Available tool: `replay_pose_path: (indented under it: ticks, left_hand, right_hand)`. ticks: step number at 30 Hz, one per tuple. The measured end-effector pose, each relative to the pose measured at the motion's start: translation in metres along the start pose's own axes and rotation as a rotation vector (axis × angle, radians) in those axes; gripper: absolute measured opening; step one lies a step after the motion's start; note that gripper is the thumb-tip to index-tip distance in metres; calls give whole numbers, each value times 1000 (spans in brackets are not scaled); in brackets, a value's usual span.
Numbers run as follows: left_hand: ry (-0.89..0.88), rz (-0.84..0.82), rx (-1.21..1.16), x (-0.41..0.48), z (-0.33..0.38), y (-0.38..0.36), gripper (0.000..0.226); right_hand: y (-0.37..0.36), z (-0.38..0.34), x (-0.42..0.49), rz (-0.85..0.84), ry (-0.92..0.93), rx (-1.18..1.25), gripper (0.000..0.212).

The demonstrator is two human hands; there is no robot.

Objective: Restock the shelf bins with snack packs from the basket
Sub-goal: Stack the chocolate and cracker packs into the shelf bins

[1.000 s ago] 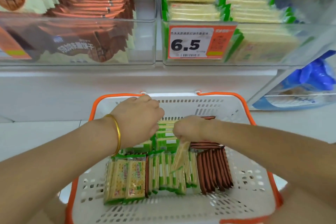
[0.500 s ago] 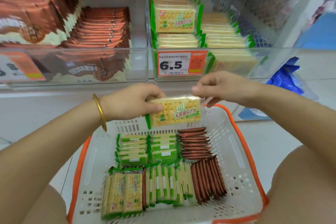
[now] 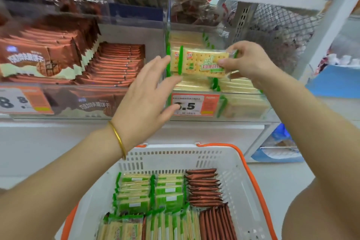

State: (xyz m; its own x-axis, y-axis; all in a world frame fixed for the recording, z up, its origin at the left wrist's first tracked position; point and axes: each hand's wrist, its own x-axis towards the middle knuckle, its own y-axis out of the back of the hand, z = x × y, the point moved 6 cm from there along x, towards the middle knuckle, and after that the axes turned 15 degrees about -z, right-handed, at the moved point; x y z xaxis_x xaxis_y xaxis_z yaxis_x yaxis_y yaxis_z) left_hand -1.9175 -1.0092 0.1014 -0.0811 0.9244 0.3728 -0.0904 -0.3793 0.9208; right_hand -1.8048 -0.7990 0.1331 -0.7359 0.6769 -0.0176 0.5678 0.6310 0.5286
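My right hand point(image 3: 247, 62) pinches the right end of a green-and-yellow cracker pack point(image 3: 200, 63), holding it flat over the clear shelf bin point(image 3: 245, 109) of the same crackers. My left hand point(image 3: 148, 95) hovers just left of the pack with straight spread fingers and holds nothing. Its fingertips lie close to the pack's left edge. Below, the white basket with orange rim point(image 3: 231, 163) holds rows of green cracker packs point(image 3: 152, 193) and brown snack packs point(image 3: 204, 187).
A second clear bin point(image 3: 64, 103) on the left holds brown chocolate wafer packs. Orange price tags sit on both bin fronts. A white shelf board runs above the bins. Blue packaging lies at the right, beside the shelf post.
The cracker pack has risen from above the basket up to the bin. My left hand has let go of it and opened. My right hand alone carries it now.
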Motion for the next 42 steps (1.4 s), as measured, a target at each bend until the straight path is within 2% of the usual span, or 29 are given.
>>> replay_pose_path:
  ticks: [6, 8, 19, 26, 29, 33, 42]
  left_hand:
    - [-15, -50, 113, 4, -8, -16, 50]
    - [-19, -57, 121, 3, -8, -19, 49]
    - [25, -46, 102, 6, -8, -25, 45]
    - [19, -60, 87, 4, -9, -26, 46]
    - [14, -52, 84, 4, -9, -25, 46]
    - [12, -48, 73, 4, -9, -25, 45]
    - [24, -54, 84, 4, -9, -26, 46]
  right_hand:
    - [-13, 8, 50, 121, 25, -271, 42]
    - [-13, 8, 55, 156, 28, -335, 43]
    - [-6, 11, 60, 66, 73, -150, 32]
    - [-3, 21, 58, -2, 42, -17, 28]
    - [-15, 16, 63, 14, 70, -163, 31]
    - [-20, 10, 65, 126, 66, -396, 40]
    - [-14, 13, 64, 179, 57, -314, 40]
